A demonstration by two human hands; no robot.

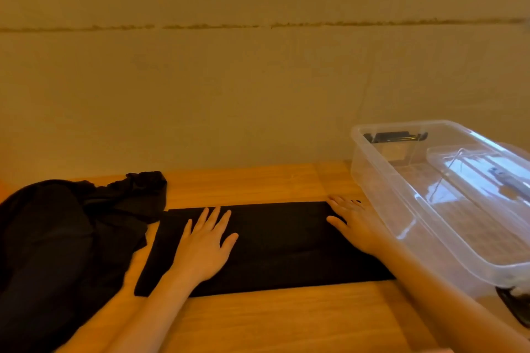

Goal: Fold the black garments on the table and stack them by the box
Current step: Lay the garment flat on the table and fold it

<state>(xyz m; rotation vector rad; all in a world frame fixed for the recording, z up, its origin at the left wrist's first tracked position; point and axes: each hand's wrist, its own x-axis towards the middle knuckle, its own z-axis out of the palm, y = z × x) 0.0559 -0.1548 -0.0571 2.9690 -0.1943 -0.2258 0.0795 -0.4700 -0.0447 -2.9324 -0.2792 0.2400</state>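
Plain black garments [266, 246] are lying on a light wood-grain table [286, 318] beside a clear box [447, 198] with black latches.

both forearms come up from the bottom edge of the frame, bare to the wrists. the left hand [205, 246] sits in the lower middle, palm down, fingers straight and slightly spread, pointing toward the top of the frame, thumb out to the right. the right hand [354, 225] is right of centre, also palm down and flat, its fingers straight and angled up and to the left, thumb stretched out toward the left hand. neither hand curls round anything.
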